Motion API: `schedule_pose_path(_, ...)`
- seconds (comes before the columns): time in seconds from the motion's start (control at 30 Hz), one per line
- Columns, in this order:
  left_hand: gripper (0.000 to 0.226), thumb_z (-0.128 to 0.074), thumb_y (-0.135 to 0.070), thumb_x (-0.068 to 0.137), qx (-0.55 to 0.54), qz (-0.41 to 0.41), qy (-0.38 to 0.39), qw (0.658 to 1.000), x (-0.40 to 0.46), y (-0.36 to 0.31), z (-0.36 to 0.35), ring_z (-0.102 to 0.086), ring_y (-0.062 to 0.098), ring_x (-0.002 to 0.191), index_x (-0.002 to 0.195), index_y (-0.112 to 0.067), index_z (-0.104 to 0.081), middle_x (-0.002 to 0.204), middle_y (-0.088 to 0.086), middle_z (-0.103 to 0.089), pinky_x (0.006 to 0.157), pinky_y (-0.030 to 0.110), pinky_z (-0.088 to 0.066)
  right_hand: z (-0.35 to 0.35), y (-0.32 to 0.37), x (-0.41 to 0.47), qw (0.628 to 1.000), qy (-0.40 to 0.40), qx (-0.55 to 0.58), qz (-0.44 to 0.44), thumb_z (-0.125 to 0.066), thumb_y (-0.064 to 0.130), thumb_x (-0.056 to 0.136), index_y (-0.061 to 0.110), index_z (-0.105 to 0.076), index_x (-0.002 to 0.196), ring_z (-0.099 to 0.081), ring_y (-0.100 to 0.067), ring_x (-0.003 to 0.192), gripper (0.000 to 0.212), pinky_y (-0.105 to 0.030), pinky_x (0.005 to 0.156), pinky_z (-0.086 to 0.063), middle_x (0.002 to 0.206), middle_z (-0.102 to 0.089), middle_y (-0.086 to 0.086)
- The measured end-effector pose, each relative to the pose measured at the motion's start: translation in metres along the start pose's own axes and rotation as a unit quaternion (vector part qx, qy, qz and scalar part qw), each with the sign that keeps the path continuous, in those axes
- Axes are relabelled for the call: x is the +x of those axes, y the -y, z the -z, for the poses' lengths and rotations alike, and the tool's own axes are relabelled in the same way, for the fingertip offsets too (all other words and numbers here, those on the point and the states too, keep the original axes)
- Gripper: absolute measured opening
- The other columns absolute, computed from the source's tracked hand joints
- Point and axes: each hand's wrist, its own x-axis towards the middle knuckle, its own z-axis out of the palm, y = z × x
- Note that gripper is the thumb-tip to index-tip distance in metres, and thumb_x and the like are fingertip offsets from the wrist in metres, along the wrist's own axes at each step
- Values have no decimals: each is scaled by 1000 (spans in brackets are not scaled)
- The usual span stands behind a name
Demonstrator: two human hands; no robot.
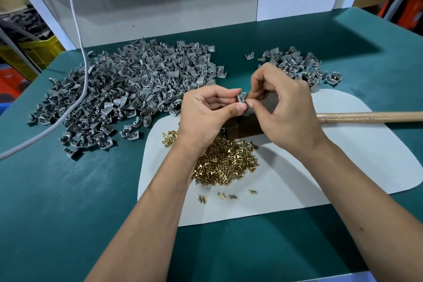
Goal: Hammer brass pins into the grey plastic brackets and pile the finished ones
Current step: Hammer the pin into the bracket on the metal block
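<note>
Bracket (pixel 241 98) sat pinched in the left hand (pixel 206 112) above the dark block (pixel 242 128) — right hand (pixel 283 107) fingertips, touching its right edge, pinched something too small to tell.

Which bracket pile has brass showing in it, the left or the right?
The smaller right-hand pile, beyond the right hand: brass glints in several brackets. The big left pile looks plain grey.

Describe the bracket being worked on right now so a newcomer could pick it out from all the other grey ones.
Start at the white mat on the green table, with the brass pins heaped on it. Above that heap the two hands meet; the bracket is pinched between left hand and right hand. It alone is held up, not lying in a pile.
</note>
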Motion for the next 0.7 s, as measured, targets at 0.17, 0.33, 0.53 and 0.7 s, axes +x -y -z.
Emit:
schedule_pose_path(0.17, 31, -82, 13, 72, 16, -11, 8, 1000, 1, 1, -3, -73, 12, 76, 93, -8, -76, 81, 1, -78, 75, 26, -61, 0, -1, -1, 1000, -5, -7, -8, -71, -5, 79, 15, -52, 90, -61, -15, 73, 30, -28, 67, -52, 76, -61, 3)
schedule_pose_path(0.33, 30, -83, 8, 74, -4, 4, 6, 1000, -1, 4, -2, -74, 21, 83, 99, -7, -77, 88, 11, -78, 84, 38, -63, -3, -4, -4, 999, -12, 24, -37, -72, -2, 81, 14, -57, 94, -65, -14, 78, 26, -28, 71, -55, 79, -66, 3)
schedule_pose_path(0.53, 34, -84, 3, 74, -30, 16, -4, 999, 0, 4, 3, -73, 31, 94, 106, -4, -76, 98, 19, -77, 93, 52, -59, 3, -6, -1, 999, 2, 37, -29, -78, 0, 81, 13, -67, 100, -71, -11, 88, 26, -33, 84, -58, 89, -72, 5)
schedule_pose_path(0.7, 33, -83, 2, 76, -34, 24, -6, 999, 0, 4, 4, -73, 33, 93, 108, -4, -76, 98, 21, -77, 91, 47, -61, 2, -10, -2, 998, -29, -37, 33, -78, 8, 85, 9, -77, 93, -67, -15, 86, 8, -36, 79, -55, 89, -73, 1)
